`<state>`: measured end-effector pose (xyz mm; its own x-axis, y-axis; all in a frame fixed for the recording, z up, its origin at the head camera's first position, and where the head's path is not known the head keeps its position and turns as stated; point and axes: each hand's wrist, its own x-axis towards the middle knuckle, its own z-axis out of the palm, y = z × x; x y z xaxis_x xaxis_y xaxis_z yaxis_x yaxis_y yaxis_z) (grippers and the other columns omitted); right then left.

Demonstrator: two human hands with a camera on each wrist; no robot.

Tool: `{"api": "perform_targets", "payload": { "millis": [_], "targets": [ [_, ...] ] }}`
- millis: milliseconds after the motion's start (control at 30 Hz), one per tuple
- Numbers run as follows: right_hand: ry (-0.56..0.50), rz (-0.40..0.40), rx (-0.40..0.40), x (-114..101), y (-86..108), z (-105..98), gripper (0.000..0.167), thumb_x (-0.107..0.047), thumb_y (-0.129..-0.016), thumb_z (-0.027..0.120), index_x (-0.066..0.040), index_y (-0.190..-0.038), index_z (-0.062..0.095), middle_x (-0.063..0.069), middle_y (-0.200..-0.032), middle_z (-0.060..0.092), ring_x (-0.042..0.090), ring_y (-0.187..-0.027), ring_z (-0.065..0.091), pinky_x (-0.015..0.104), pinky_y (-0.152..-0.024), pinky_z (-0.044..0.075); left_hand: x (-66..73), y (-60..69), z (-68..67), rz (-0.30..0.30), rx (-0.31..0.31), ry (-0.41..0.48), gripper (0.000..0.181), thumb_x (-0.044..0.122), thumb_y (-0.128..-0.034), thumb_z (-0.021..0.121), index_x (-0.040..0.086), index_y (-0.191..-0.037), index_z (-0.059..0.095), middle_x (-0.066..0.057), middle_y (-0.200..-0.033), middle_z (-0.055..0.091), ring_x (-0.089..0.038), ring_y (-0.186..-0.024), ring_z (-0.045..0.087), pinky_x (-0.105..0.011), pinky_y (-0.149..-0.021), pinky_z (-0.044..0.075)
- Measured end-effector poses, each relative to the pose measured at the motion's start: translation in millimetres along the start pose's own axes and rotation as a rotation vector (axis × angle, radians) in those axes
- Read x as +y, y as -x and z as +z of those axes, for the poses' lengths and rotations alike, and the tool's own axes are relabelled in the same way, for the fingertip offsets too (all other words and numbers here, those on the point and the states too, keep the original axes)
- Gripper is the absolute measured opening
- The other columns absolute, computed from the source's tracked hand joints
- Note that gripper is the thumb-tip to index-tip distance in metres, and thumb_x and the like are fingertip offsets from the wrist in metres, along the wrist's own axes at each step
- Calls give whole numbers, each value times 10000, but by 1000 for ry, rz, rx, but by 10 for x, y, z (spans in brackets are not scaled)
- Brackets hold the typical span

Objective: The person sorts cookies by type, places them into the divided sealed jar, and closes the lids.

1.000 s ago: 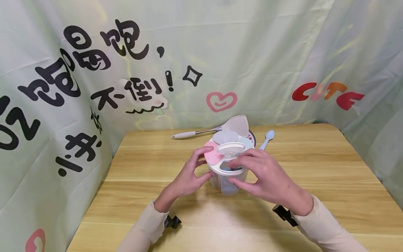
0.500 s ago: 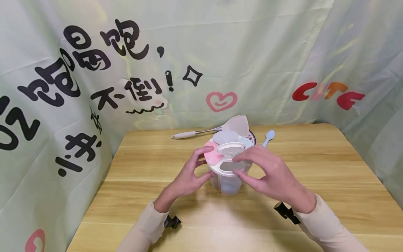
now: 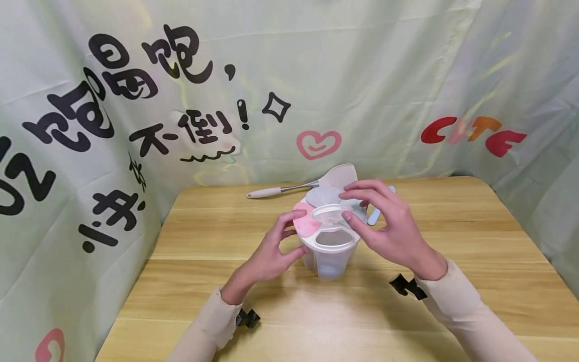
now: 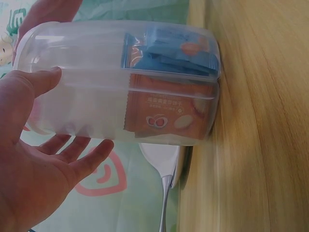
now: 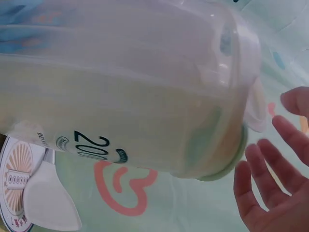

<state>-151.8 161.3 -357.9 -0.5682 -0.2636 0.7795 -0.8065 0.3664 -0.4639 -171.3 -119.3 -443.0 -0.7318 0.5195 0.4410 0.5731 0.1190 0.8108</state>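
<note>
A translucent divided storage canister [image 3: 332, 262] stands upright on the table, its white top bearing coloured flap lids. My left hand [image 3: 273, 251] grips its left side, thumb in front and fingers farther round. One white flap lid [image 3: 332, 213] is raised above an uncovered opening [image 3: 333, 237]. My right hand [image 3: 393, 226] is beside that raised lid, fingers spread and bent loosely. The right wrist view shows a gap between its fingertips and the lid. Through the wall in the left wrist view, blue snack packets [image 4: 178, 50] and an orange packet [image 4: 166, 106] lie at the bottom.
Behind the canister lies a spatula [image 3: 339, 175] with a pale head. A light blue spoon [image 3: 374, 216] is partly hidden by my right hand. A round patterned item [image 5: 17, 179] lies by the spatula. Printed cloth [image 3: 384, 75] hangs along the table's back edge.
My right hand has drawn out of the uncovered opening and moved up and back to the raised lid. The dark bluish thing under its fingers there no longer shows. My left hand keeps its grip.
</note>
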Motion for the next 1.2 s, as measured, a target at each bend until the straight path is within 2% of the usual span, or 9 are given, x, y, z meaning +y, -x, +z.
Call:
{"api": "perform_targets", "payload": {
  "millis": [100,367,533,600,700,967,1200],
  "targets": [
    [-8,12,-50,21,3,30,438,89,-819,854,-72,-1220,788,90,-1207,770,157,-1163,681,149,-978,536,-5,-1,0,1,-2,-1,754,-78,-939,793,78,-1564,401,-167,-1646,470,-386,-1458,563,-462,-1181,589],
    [-13,-35,-85,-14,27,59,384,101,-827,855,-102,-1148,801,33,-1102,805,169,-1118,695,159,-1070,514,-1,15,-6,-11,3,2,753,-76,-938,792,81,-1562,400,-172,-1639,474,-389,-1442,576,-514,-1175,587],
    [-20,-134,-110,-52,75,48,139,-119,-1019,783,-102,-1155,807,33,-1109,807,186,-1103,712,150,-1111,517,-5,14,0,-12,0,6,756,-78,-940,788,84,-1568,400,-169,-1652,459,-383,-1447,575,-492,-1184,584],
    [-17,-147,-130,-67,100,41,194,-241,-1087,703,-97,-1165,807,40,-1129,804,185,-1105,718,127,-1086,527,-1,14,0,-10,-1,8,760,-85,-937,788,82,-1569,400,-170,-1657,454,-385,-1451,572,-496,-1184,583],
    [-5,-143,-152,-89,140,30,271,-313,-1112,651,-103,-1172,811,46,-1152,802,183,-1116,722,104,-1080,523,0,10,3,0,-1,7,759,-88,-936,786,73,-1568,399,-180,-1657,452,-394,-1452,571,-507,-1180,584],
    [29,-214,-139,-95,232,47,302,-344,-1118,633,-113,-1177,818,56,-1185,794,216,-1101,726,125,-1103,505,3,8,-1,-4,-2,4,762,-87,-937,787,79,-1571,397,-178,-1665,444,-392,-1448,573,-509,-1174,588],
    [22,-232,-122,-95,278,74,303,-352,-1113,643,-114,-1156,824,83,-1189,791,242,-1111,710,138,-1132,490,5,5,-5,-4,-6,7,761,-86,-939,786,83,-1571,396,-172,-1660,447,-389,-1445,571,-531,-1170,587]
  ]
}}
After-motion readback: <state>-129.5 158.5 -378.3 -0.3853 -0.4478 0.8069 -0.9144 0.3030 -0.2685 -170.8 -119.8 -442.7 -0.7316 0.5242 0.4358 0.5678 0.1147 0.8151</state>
